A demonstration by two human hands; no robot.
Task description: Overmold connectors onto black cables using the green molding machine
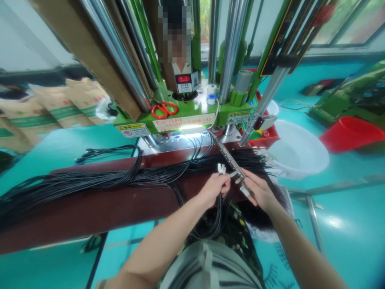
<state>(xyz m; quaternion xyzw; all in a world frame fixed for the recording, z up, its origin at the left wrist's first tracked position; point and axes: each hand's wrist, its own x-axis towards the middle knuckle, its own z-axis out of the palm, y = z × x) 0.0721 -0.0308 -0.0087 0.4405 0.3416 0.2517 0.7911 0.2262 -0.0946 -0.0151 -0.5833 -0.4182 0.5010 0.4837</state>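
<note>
Black cables (220, 218), gathered in a small bunch, were held in the left grip (215, 188), its fingers closed around them just below their silver connectors (221, 168), which stuck up past the knuckles, while the lengths below were left hanging in a loop towards the lap. In the right grip (255, 188), the near end of a narrow metal bar (230, 158) was clasped between thumb and fingers; its far end was pointed at the green press (221, 120), close by the lit steel bed (177, 145). Small metal pieces were seen along the bar, and by the left fingers one was placed right beside it, though whether it was seated or loose could not be told. The handling was judged to be partway through: a bunch was in hand and the bar was held out in front of the press, yet how many places on it were filled could not be made out. A far larger bundle of cables (150, 176) was laid along the reddish-brown bench (135, 204), untouched by either grip, and a few thin cables (196, 150) were led from it towards the bed; which of these had been dealt with was not shown. Red-handled scissors (165, 110) were left lying on the press plate.
</note>
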